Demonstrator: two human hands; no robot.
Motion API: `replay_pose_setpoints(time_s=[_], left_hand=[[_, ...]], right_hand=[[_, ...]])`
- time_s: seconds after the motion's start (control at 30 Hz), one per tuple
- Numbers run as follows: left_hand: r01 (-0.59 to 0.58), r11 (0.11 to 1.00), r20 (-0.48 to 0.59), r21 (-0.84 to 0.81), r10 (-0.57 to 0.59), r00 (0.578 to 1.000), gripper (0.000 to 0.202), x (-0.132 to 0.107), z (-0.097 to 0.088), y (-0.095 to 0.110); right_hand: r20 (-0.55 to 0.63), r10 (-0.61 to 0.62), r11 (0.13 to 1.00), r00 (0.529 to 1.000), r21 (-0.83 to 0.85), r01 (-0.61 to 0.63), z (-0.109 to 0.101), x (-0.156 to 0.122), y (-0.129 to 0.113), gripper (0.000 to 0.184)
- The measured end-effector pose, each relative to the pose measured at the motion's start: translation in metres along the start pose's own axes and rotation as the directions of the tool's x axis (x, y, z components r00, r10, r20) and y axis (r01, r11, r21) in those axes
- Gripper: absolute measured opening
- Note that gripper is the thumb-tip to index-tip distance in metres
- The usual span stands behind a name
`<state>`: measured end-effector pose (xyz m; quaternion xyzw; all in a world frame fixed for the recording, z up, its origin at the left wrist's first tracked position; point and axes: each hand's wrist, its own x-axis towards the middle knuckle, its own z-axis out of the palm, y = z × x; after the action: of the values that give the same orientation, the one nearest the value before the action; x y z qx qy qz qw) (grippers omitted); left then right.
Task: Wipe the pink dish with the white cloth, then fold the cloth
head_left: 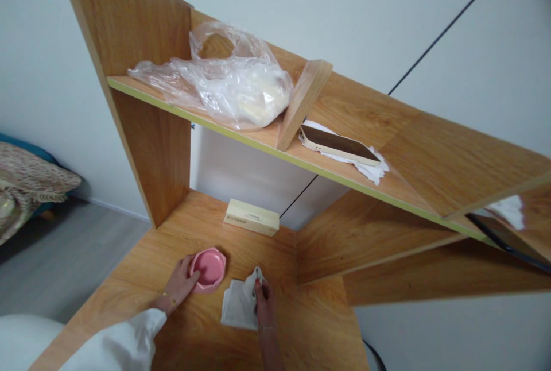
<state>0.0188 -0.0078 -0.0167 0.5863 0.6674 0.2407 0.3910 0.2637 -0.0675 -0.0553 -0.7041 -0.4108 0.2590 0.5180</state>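
Your sleeve (124, 337) lies nearest; left hand (181, 280) grips the bowl (212, 266), thumb inside. Right hand (266, 304) pinches the cloth (236, 305). Bag (241, 89) holds something pale.

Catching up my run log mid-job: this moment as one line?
left hand: gripping dish, thumb inside | right hand: pinching cloth | box: on desk, beyond both

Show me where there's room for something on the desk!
The brown wooden desk is bare left of the left hand, and right of the right hand. It's crowded between: the left hand holds the pink angular dish, the right pinches the folded pale grey cloth, leaving a narrow gap.
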Motion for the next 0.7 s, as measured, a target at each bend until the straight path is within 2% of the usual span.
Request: replay_pose_setpoints(time_s=[0.1,0.2,0.3,0.5,0.6,0.7], left_hand=[[-0.068,0.997,0.046,-0.022,0.069,0.997,0.043,-0.005,0.012,0.008],[-0.132,0.990,0.088,-0.044,0.136,0.987,0.045,-0.011,0.022,0.016],[-0.194,0.980,0.116,-0.041,0.198,0.973,0.050,-0.016,0.027,0.020],[-0.293,0.953,0.178,0.078,0.276,0.945,0.049,-0.017,0.030,0.029],[-0.323,0.940,0.198,0.109,0.298,0.934,0.049,-0.016,0.031,0.033],[-0.369,0.929,0.178,0.033,0.358,0.917,0.055,-0.018,0.034,0.029]], right_hand=[[0.046,0.002,1.000,0.999,0.002,-0.002,0.018,0.003,-0.014,0.053],[0.085,0.001,0.999,0.996,-0.037,0.002,0.038,0.000,-0.023,0.040],[0.058,0.013,0.993,0.998,-0.119,-0.006,0.048,-0.007,-0.024,0.025],[0.022,0.034,0.965,0.999,-0.259,-0.027,0.047,-0.017,-0.010,0.051],[0.016,0.023,0.956,1.000,-0.292,-0.017,0.046,-0.016,0.000,0.052],[0.003,0.010,0.949,1.000,-0.314,-0.008,0.046,-0.015,0.010,0.052]])
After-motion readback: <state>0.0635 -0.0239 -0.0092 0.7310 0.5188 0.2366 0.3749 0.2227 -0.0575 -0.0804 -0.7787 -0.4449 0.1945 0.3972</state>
